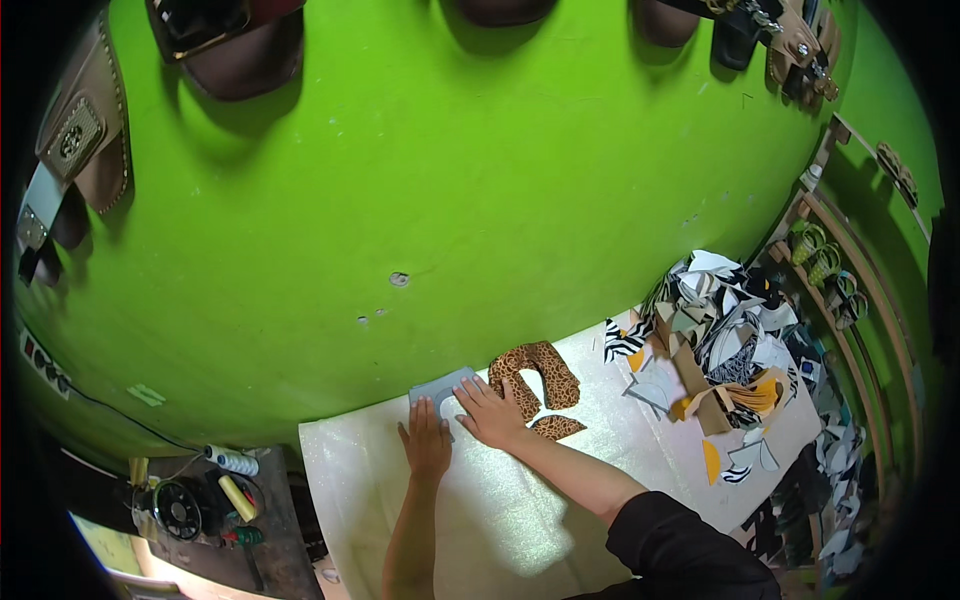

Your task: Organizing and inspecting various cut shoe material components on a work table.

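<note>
A grey curved piece of sheet material (pixel 447 383) lies at the wall-side edge of the pale table (pixel 370 490). My left hand (pixel 428 446) rests flat on its left side, fingers stretched toward the wall. My right hand (pixel 491 413) presses on its right side with the fingers spread. Parts of the piece are hidden under both hands. Just right of my right hand lies a leopard-print U-shaped piece (pixel 561 377). Below it is a small pointed leopard-print piece (pixel 558 428).
A heap of cut scraps (pixel 725 310) and an open cardboard box (pixel 690 375) crowd the table's right end. A machine with a black wheel (pixel 178 510) and thread spools stands at lower left. Sandals (pixel 820 258) sit on a right-hand rack; more footwear hangs along the green wall (pixel 480 180).
</note>
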`<act>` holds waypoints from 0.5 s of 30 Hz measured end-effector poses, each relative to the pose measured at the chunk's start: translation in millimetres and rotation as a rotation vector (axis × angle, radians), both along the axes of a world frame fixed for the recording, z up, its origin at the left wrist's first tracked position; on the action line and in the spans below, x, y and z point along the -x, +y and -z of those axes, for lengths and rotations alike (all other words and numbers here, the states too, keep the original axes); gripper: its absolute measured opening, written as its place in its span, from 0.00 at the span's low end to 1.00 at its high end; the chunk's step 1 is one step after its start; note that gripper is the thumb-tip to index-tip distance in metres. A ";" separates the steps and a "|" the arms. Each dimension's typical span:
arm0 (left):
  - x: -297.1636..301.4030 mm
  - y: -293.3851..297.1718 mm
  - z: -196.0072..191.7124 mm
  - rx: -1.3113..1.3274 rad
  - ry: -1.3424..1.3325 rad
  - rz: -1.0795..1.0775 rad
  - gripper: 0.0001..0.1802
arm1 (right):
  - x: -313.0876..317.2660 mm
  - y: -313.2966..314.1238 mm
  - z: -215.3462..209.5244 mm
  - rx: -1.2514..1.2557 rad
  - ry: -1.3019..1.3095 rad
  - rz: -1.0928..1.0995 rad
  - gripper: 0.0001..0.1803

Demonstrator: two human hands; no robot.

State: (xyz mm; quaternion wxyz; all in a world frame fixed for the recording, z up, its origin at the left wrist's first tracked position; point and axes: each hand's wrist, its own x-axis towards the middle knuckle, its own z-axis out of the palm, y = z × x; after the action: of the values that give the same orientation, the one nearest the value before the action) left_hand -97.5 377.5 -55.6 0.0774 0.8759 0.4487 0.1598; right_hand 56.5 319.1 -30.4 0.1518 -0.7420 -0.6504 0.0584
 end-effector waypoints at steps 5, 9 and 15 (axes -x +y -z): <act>-2.3 11.7 -8.8 0.213 0.055 -0.030 0.31 | -11.8 12.9 -54.1 0.366 0.160 -0.026 0.31; 10.2 4.5 -35.9 0.246 -0.015 -0.004 0.31 | -14.2 -17.8 -59.5 -0.022 0.235 -0.039 0.28; 31.8 -91.4 -44.6 0.194 -0.566 -0.067 0.19 | -2.5 -126.2 -66.1 -0.369 0.513 0.026 0.14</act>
State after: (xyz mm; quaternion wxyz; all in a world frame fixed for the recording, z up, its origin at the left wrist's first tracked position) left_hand -129.3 286.2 -10.9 0.2774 0.7696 0.4511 0.3567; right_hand 59.1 192.9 35.7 0.4439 -0.6712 -0.5809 0.1226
